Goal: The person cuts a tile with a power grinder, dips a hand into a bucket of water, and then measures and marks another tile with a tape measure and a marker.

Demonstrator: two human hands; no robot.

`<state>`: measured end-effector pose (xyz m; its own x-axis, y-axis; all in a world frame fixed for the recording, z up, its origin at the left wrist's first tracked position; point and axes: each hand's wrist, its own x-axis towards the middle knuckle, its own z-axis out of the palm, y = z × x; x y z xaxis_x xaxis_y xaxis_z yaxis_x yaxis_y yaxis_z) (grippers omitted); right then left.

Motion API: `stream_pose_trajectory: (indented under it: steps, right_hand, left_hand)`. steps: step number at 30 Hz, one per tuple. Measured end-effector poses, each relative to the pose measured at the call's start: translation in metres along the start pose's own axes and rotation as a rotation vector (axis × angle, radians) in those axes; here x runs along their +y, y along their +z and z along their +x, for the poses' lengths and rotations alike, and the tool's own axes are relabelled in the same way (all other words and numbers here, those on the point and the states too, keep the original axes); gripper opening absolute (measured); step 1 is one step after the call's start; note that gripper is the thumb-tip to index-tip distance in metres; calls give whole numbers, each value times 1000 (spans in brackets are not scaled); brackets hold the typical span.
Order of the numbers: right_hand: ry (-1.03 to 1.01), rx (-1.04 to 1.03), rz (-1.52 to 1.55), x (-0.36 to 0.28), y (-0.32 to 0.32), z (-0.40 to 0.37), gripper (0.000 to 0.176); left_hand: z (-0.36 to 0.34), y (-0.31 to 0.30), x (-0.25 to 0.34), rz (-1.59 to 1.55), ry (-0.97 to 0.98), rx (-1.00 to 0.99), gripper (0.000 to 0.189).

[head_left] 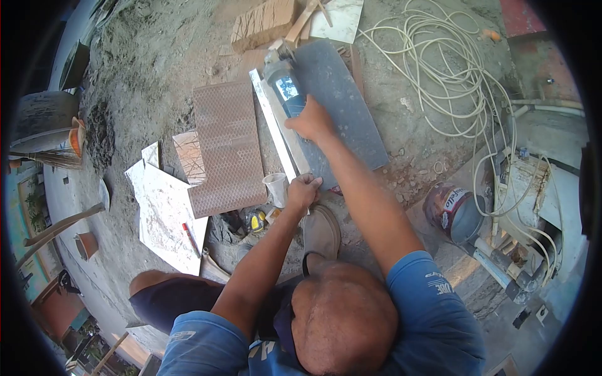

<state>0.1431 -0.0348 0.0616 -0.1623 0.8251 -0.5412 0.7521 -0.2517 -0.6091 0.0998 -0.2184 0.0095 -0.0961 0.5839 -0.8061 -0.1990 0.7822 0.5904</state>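
Note:
My right hand is wrapped round the body of a blue angle grinder. The grinder's head lies over the far left edge of a dark grey tile, and its disc is hard to make out. At the tile's near left corner, my left hand has its fingers closed on the edge. A narrow white strip runs along the tile's left side. Just left of my left hand stands a translucent plastic cup.
A brown patterned tile and broken white tile pieces with a red marker lie left. Beyond are a brick-like block and wood pieces. A coiled cable and paint bucket are right.

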Motion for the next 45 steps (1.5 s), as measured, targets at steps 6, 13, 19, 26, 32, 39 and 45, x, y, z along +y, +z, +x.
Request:
stream_pose_trajectory:
  steps: [6,13,19,26,32,39,45]
  right_hand:
    - [-13,26,-39,17,4,-21,90]
    - [32,-9,-12,30,3,-47,91]
    - [10,12,-3,40,3,-62,92]
    - [51,15,-19,44,1,-76,92]
    - [14,65,-35,52,7,-79,89]
    - [10,71,-20,55,7,-86,85]
    - [53,17,-2,56,5,-91,86]
  left_hand:
    - [1,1,1,-4,0,2,25]
    - [7,-2,-9,-30,30,-21,22]
    - [9,-2,-11,-23,29,-8,24]
    - [3,-1,-3,24,25,-8,18]
    - [9,-4,-11,39,21,-19,15]
    - [12,-3,-15,15,41,-5,13]
    - [5,-2,-8,-1,52,4,13]
